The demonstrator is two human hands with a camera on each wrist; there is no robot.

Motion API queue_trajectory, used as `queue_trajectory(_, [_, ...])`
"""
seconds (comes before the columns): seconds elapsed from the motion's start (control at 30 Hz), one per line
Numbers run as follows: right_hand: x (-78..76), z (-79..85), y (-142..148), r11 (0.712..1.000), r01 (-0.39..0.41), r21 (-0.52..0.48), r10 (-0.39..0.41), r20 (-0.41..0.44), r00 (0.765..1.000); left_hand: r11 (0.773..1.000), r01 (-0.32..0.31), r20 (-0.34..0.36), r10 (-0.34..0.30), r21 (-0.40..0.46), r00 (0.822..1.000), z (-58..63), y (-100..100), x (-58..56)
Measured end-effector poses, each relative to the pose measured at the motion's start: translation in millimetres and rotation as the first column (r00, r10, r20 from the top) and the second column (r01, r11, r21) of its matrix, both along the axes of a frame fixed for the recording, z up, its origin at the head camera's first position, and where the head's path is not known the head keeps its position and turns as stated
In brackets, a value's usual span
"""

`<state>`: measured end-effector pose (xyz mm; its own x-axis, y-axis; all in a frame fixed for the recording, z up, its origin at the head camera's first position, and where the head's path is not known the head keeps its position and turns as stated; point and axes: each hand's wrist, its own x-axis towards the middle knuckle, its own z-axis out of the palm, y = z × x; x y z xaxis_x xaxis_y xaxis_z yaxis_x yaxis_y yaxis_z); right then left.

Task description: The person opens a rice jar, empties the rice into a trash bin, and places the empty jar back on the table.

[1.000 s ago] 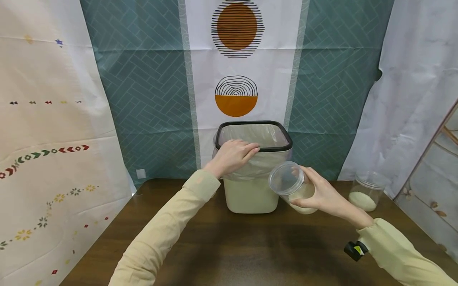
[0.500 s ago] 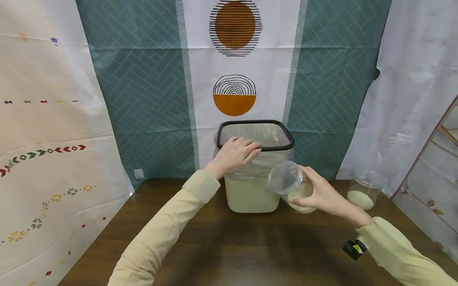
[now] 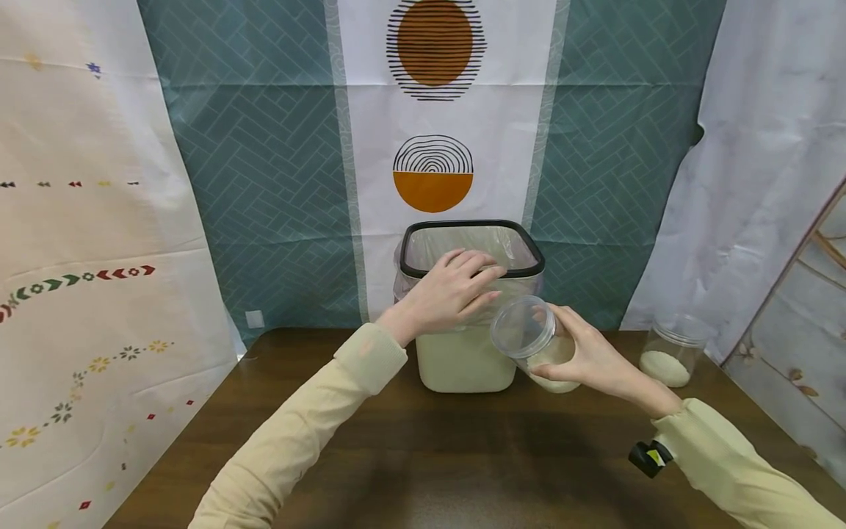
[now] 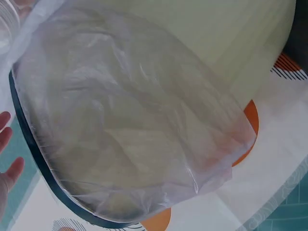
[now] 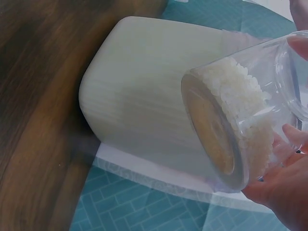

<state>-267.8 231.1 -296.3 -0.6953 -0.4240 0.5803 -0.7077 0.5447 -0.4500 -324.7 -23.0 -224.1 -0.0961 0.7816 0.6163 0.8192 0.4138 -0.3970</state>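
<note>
A pale green trash bin [image 3: 465, 364] with a black rim stands at the back of the table. A thin, translucent liner bag [image 4: 120, 106] hangs folded over its rim. My left hand [image 3: 449, 292] hovers before the rim, fingers loosely bent and apart, holding nothing; its fingertips show at the left edge of the left wrist view. My right hand [image 3: 588, 360] grips a clear plastic jar [image 3: 522, 328] round its side, in front of the bin's right side. The jar leans with its mouth towards the left hand. White rice [image 5: 240, 96] lies in its lower part.
Another clear jar [image 3: 673, 353] with rice stands on the dark wooden table [image 3: 436, 455] at the back right. Behind the bin hangs a green and white patterned cloth [image 3: 277, 184]. Light cloths hang along both sides.
My left hand has lifted off the bin's rim and moved right, nearer to the jar, its fingers spreading. The right hand and its jar have hardly moved.
</note>
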Motion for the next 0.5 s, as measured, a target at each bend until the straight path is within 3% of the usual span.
queue_trajectory(0.2, [1.2,1.8,-1,1.0,-0.005,-0.002,0.005,0.022,1.0,0.999,0.029,0.086,-0.027,-0.024,0.996,-3.3,-2,6.2])
queue_trajectory(0.5, [0.4,2.3,-3,1.0,0.001,0.002,-0.001,0.02,1.0,0.991,0.134,0.172,-0.133,0.005,0.976,-16.5,-8,9.8])
